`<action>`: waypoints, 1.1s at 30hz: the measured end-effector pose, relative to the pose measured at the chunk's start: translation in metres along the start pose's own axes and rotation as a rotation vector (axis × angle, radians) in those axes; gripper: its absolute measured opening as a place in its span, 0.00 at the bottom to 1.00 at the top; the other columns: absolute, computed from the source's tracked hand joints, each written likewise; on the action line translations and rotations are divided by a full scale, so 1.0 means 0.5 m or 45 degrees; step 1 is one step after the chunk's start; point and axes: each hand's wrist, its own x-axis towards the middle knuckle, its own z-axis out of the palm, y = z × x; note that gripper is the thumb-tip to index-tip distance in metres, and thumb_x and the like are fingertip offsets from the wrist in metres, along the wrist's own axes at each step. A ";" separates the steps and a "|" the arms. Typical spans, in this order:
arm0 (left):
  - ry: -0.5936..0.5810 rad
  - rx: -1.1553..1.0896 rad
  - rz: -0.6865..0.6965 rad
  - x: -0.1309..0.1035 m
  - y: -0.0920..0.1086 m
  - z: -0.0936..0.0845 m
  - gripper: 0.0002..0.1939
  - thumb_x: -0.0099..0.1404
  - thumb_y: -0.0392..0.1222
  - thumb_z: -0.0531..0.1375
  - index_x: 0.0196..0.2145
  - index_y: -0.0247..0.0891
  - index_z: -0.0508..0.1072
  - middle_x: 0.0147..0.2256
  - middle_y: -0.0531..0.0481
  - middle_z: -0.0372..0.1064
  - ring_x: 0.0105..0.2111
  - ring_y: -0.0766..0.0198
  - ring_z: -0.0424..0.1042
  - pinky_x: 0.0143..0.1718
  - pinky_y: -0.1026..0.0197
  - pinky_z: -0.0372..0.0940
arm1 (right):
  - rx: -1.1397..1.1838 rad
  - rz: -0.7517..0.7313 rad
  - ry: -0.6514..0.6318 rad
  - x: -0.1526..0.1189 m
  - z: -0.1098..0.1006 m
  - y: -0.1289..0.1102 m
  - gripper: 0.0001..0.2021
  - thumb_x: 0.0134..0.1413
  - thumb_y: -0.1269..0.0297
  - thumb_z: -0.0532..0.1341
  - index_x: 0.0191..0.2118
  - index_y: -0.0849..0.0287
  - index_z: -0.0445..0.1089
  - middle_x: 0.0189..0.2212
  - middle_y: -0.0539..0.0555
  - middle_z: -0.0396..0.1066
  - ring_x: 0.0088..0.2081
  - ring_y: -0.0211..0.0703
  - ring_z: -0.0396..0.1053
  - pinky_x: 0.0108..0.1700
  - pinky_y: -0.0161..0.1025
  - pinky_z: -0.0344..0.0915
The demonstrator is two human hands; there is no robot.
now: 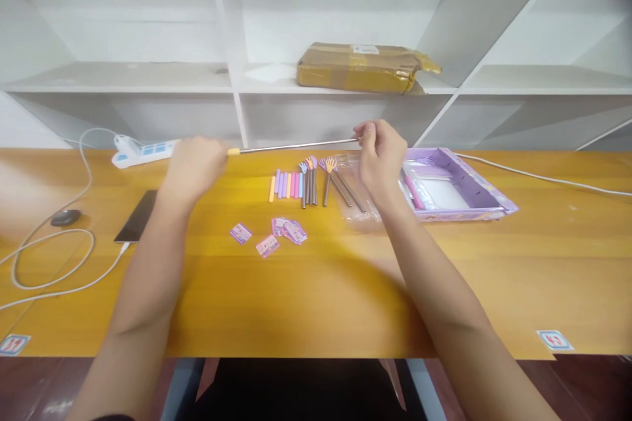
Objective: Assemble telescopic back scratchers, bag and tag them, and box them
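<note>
Left hand [198,164] closed round the yellow grip [233,152] of a slim, straight, silvery rod [301,145], held about level over the far side of the table [320,302]. One grip fitted; loose grips [288,185], then claw-headed rods [315,187], lie nearer, unjoined. Right hand [384,156] pinches the rod's right end; cannot tell whether a claw is there.

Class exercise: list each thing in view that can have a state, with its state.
Rod, held at both ends, nearly level
Left hand, closed at the rod's yellow end
Right hand, closed at its other end
Purple tray, open, partly filled
Cardboard box, taped, ragged at right end
Black device, lying flat, cable plugged in
Power strip, plug inserted
Cards, loose, some overlapping
Coloured tubes, laid in a row
</note>
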 end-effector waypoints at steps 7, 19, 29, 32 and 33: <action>-0.247 -0.206 0.194 -0.026 0.153 -0.022 0.16 0.73 0.33 0.54 0.40 0.38 0.83 0.36 0.38 0.81 0.36 0.48 0.81 0.32 0.54 0.60 | 0.064 -0.488 -0.131 -0.114 0.038 -0.146 0.16 0.83 0.66 0.49 0.46 0.54 0.73 0.39 0.55 0.81 0.41 0.48 0.76 0.50 0.47 0.63; -0.300 -0.208 0.140 -0.007 0.132 0.003 0.16 0.75 0.36 0.54 0.40 0.37 0.83 0.37 0.35 0.81 0.38 0.44 0.82 0.32 0.53 0.58 | -0.109 -0.644 -0.561 -0.081 0.052 -0.100 0.16 0.82 0.69 0.48 0.50 0.57 0.74 0.45 0.61 0.80 0.46 0.53 0.74 0.54 0.51 0.64; -0.415 -0.464 0.114 0.009 0.105 0.051 0.18 0.77 0.51 0.56 0.35 0.40 0.79 0.36 0.37 0.79 0.36 0.46 0.79 0.34 0.53 0.59 | -0.539 -0.025 -0.670 0.011 -0.008 -0.004 0.22 0.81 0.58 0.49 0.63 0.62 0.75 0.57 0.67 0.79 0.56 0.61 0.77 0.55 0.51 0.72; -0.416 -0.591 0.090 0.009 0.101 0.062 0.18 0.79 0.51 0.52 0.44 0.39 0.77 0.40 0.36 0.80 0.37 0.47 0.78 0.34 0.53 0.60 | -0.977 0.244 -1.072 0.039 -0.018 0.072 0.23 0.80 0.55 0.51 0.55 0.63 0.81 0.52 0.70 0.82 0.53 0.61 0.80 0.54 0.49 0.72; -0.431 -0.641 0.080 0.008 0.100 0.066 0.18 0.80 0.50 0.50 0.49 0.38 0.76 0.42 0.36 0.80 0.37 0.47 0.77 0.34 0.53 0.60 | -1.044 0.298 -1.142 0.044 -0.020 0.097 0.21 0.77 0.54 0.56 0.54 0.64 0.82 0.49 0.72 0.83 0.51 0.61 0.81 0.52 0.49 0.72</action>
